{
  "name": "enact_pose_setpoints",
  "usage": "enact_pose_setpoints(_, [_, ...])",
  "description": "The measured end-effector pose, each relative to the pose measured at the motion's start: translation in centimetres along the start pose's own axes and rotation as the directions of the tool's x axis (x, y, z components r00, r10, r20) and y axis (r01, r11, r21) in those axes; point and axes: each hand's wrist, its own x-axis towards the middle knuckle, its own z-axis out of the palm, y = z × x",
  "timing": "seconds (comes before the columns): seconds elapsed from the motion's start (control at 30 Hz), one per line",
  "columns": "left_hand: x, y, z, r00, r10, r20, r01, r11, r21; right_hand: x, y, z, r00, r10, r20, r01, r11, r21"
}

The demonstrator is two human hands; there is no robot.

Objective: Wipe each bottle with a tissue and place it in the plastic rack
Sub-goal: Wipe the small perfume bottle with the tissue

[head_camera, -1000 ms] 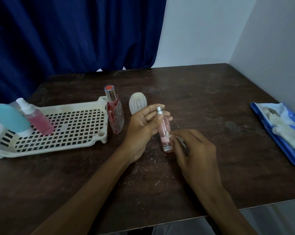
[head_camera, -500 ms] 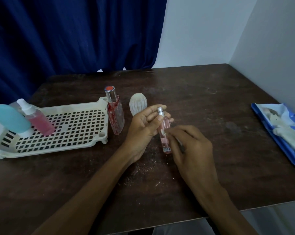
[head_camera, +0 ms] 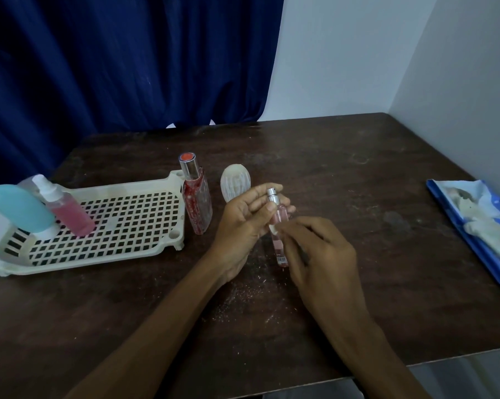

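Pink liquid in a slim clear bottle (head_camera: pixel 278 246), silver spray cap on top, small barcode label near the base. Held nearly upright, a little tilted, just over the dark wooden table (head_camera: pixel 358 182), right of the plastic rack (head_camera: pixel 128 188) and not yet in it. Gripped near the cap by the left hand (head_camera: pixel 243 226), thumb and fingers curled round the neck. Pinched at mid-body by the right hand (head_camera: pixel 320 254) through a small scrap of white tissue (head_camera: pixel 273 228). Against a second ago: right hand up from the base to the middle, label now uncovered below it; left hand much as before. Reads as a wiping stroke climbing the body, so probably well into cleaning this one, with only the upper part and cap left before racking. Already lying in the rack at its left end: a blue bottle (head_camera: pixel 18 208) and a pink spray bottle (head_camera: pixel 67 214). Standing just beside the rack's right corner, apparently still to do: a red-flecked bottle (head_camera: pixel 197 203), and behind it a white ribbed container (head_camera: pixel 236 182) of uncertain kind.
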Motion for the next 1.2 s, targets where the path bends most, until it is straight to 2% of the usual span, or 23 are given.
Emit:
enact_pose_setpoints(0.23, [0.0, 0.0, 0.1, 1.000, 0.001, 0.012, -0.001, 1.000, 0.026, 0.6, 1.3, -0.8, 0.998, 0.062, 0.006, -0.063, 0.998, 0.029])
enact_pose_setpoints(0.43, [0.1, 0.0, -0.1, 1.000, -0.006, 0.000, 0.006, 1.000, 0.007, 0.5, 0.0, -0.4, 1.000, 0.015, 0.022, -0.015, 1.000, 0.021])
enact_pose_setpoints(0.63, [0.0, 0.1, 0.1, 1.000, -0.003, 0.008, 0.003, 0.999, 0.039, 0.8, 1.2, -0.8, 0.994, 0.103, 0.046, -0.105, 0.993, 0.046])
enact_pose_setpoints(0.77, [0.0, 0.1, 0.1, 1.000, -0.005, 0.012, 0.004, 0.998, 0.063, 2.1, 0.0, -0.2, 0.996, 0.086, 0.002, -0.086, 0.994, 0.067])
enact_pose_setpoints(0.9, [0.0, 0.1, 0.0, 1.000, -0.008, 0.014, 0.008, 0.999, 0.034, 1.1, 0.0, -0.2, 0.999, 0.029, 0.015, -0.030, 0.999, 0.041])
enact_pose_setpoints(1.07, [0.0, 0.1, 0.1, 1.000, 0.002, 0.026, -0.004, 0.997, 0.072, 1.9, 0.6, -0.6, 0.995, 0.103, 0.013, -0.104, 0.993, 0.061])
enact_pose_setpoints(1.2, [-0.1, 0.2, -0.1, 1.000, -0.003, 0.028, 0.002, 0.998, 0.057, 3.1, -0.1, -0.1, 0.997, 0.072, 0.008, -0.073, 0.997, 0.040])
